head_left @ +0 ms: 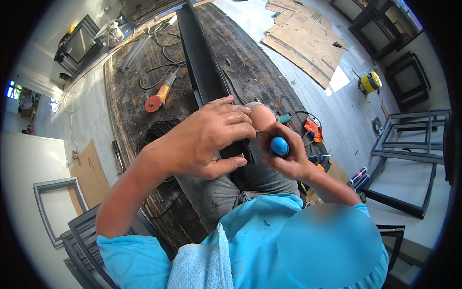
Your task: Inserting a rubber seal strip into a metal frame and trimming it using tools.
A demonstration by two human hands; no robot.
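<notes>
the long dark metal profile (202, 62) runs smooth and straight-edged from the far end of the scorched, rough workbench (125, 96) right up to the person's lap, its near end tucked under the left hand (204, 137), which lies over it with fingers curled down and thumb hooked beneath. just beside that end, the right hand (288, 156) is closed tight around a tool with a rounded, glossy blue handle (279, 146), its tip hidden. an orange angle grinder (159, 98) lies well apart on the bench among black cables.
</notes>
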